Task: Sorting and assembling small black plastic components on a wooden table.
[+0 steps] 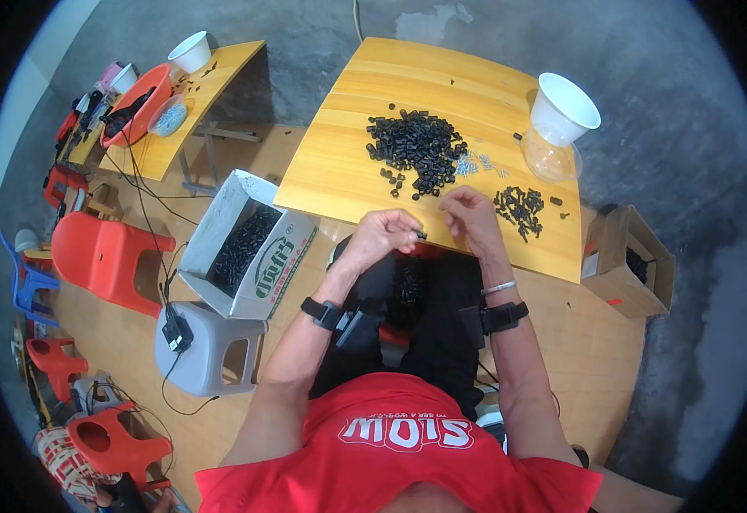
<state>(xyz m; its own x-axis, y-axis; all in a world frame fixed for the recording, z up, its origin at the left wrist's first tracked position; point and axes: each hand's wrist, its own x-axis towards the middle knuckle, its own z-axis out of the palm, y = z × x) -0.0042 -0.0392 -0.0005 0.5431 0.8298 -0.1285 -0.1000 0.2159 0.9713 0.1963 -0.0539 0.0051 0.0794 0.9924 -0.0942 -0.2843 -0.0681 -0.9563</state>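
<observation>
My left hand (pixel 378 238) is at the near edge of the wooden table (pixel 326 154), pinching a small black plastic part (pixel 422 235) between thumb and fingertips. To its right, my right hand (pixel 474 219) hovers over the same edge with its fingers drawn together; whatever they grip is too small to make out. Just beyond both hands lies a heap of short black plastic pieces (pixel 418 145). Small silver screws (pixel 469 162) are scattered at its right side. Near the right hand spreads a smaller pile of thin black parts (pixel 520 209).
A white tub (pixel 564 107) and a clear plastic bowl (pixel 551 160) stand at the table's right. An open carton (pixel 283 256) of black parts sits left of my legs, another cardboard box (pixel 657 286) right. Left are a grey stool (pixel 198 355), red chairs (pixel 104 252), cables and a second table (pixel 224 73).
</observation>
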